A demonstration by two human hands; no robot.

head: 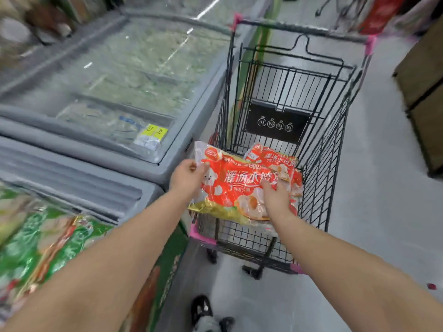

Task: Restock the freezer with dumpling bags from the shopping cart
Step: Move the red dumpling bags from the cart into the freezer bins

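A red and orange dumpling bag [237, 185] with white lettering sits at the near left of the black wire shopping cart [335, 130], raised over the rim. My left hand [185, 177] grips its left edge. My right hand [275, 196] lies on its right side, fingers closed on the plastic. More dumpling bags [273, 159] of the same kind lie underneath in the basket. The grey chest freezer [143, 168] stands to the left of the cart, with green bags [43, 238] showing in its near compartment.
The freezer's far section has a frosted sliding glass lid [124, 75] with a yellow price tag [154, 133]. Brown cardboard boxes [424, 87] stand at the right. Another cart's frame [345, 10] is farther down the grey aisle floor. My shoe [203, 310] is below.
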